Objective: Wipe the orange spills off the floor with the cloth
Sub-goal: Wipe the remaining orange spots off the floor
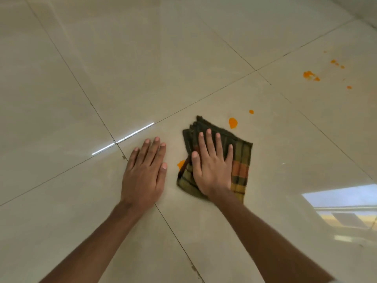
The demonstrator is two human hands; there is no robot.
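Observation:
A folded checked cloth [241, 160], dark green with orange and yellow stripes, lies flat on the beige tiled floor [142, 68]. My right hand [211, 166] presses palm-down on it, fingers spread. My left hand [143, 170] rests flat on the bare tile just left of the cloth, holding nothing. An orange spill [181, 164] peeks out at the cloth's left edge. A larger orange blob [233, 122] and a small dot [251, 111] sit just beyond the cloth's far right corner. More orange splatters [309, 75] lie on the tile at the far right.
Dark grout lines [204, 99] cross the glossy tiles. A bright light streak [124, 137] reflects left of my hands, and a window reflection [342, 203] shows at the lower right. A wall base [365, 9] runs along the top right corner.

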